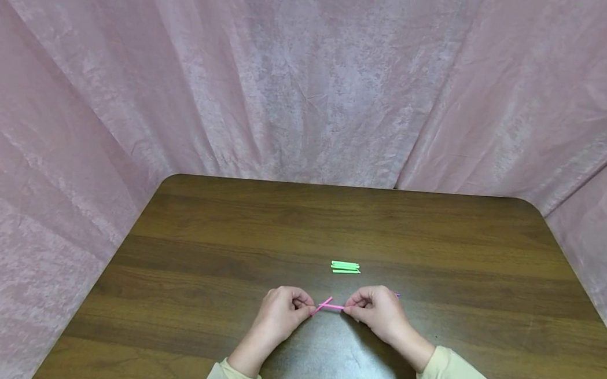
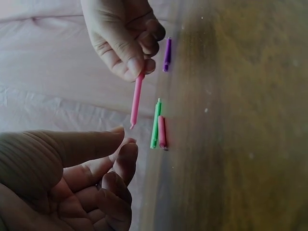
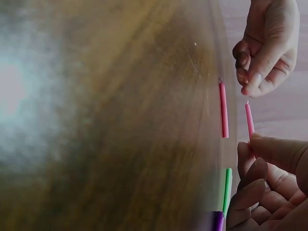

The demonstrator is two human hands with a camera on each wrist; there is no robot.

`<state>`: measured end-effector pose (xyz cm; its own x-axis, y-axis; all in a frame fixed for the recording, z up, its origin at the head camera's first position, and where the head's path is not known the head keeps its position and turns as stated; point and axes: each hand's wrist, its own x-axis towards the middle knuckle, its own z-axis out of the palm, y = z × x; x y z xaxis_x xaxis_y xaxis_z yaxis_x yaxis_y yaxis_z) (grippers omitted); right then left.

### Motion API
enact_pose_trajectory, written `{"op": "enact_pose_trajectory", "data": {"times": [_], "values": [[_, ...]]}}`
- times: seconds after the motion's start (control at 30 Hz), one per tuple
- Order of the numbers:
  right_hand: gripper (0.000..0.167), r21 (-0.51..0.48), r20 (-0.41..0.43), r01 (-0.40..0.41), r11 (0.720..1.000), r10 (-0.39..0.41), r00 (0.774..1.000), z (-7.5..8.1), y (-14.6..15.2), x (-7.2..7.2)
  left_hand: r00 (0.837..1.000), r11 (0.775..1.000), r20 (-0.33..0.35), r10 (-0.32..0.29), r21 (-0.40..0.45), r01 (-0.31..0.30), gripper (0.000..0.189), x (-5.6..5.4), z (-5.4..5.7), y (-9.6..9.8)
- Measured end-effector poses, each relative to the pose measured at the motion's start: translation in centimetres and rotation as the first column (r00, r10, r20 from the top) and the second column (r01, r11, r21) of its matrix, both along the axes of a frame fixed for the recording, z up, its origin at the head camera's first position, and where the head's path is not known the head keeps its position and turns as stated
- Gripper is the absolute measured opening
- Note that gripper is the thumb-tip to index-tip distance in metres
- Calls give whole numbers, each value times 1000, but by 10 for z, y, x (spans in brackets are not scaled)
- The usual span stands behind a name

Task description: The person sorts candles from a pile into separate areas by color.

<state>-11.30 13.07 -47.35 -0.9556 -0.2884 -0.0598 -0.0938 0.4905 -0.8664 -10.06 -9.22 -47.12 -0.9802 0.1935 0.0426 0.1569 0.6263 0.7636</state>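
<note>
My right hand [image 1: 379, 313] pinches a slim pink candle [image 2: 136, 101] near one end between thumb and forefinger. The candle's other end, with a short pale wick, points toward my left hand [image 1: 281, 313]. Loosely curled, the left hand holds nothing, and its thumb and forefinger tips are close together just off the wick. A second pink candle [image 3: 224, 109] lies on the table below; in the head view it crosses the held one near the left fingertips.
Several light green candles [image 1: 345, 267] lie side by side just beyond the hands. Past the right hand shows a purple candle [image 2: 167, 54], mostly hidden in the head view. The brown wooden table [image 1: 218, 219] has rounded far corners, and pink curtains [image 1: 310, 85] hang around it.
</note>
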Motion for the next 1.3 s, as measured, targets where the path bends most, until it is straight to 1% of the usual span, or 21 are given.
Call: {"op": "enact_pose_trajectory", "data": {"times": [0.23, 0.4, 0.7, 1.03, 1.13, 1.3], "values": [[4, 22, 1, 23, 1000, -23, 1000, 5, -3, -7, 1000, 1000, 11, 2, -1, -2, 7, 0, -1, 0], [5, 57, -23, 39, 998, -38, 999, 8, -7, -11, 1000, 1000, 15, 3, -13, -3, 8, -1, -4, 0], [10, 112, -65, 39, 993, -32, 997, 5, -13, -20, 1000, 998, 11, 6, -61, -5, 9, -2, -7, 2], [10, 109, -48, 35, 993, -30, 998, 3, -20, -27, 999, 998, 36, -5, -69, 8, 9, -2, -9, 3], [10, 121, -45, 38, 992, -33, 998, 3, -22, -29, 999, 997, 41, -7, -72, 10, 9, -2, -9, 3], [10, 147, -58, 48, 988, -40, 998, 3, -26, -31, 999, 997, 46, -26, -72, 29, 11, -1, -9, 2]]}}
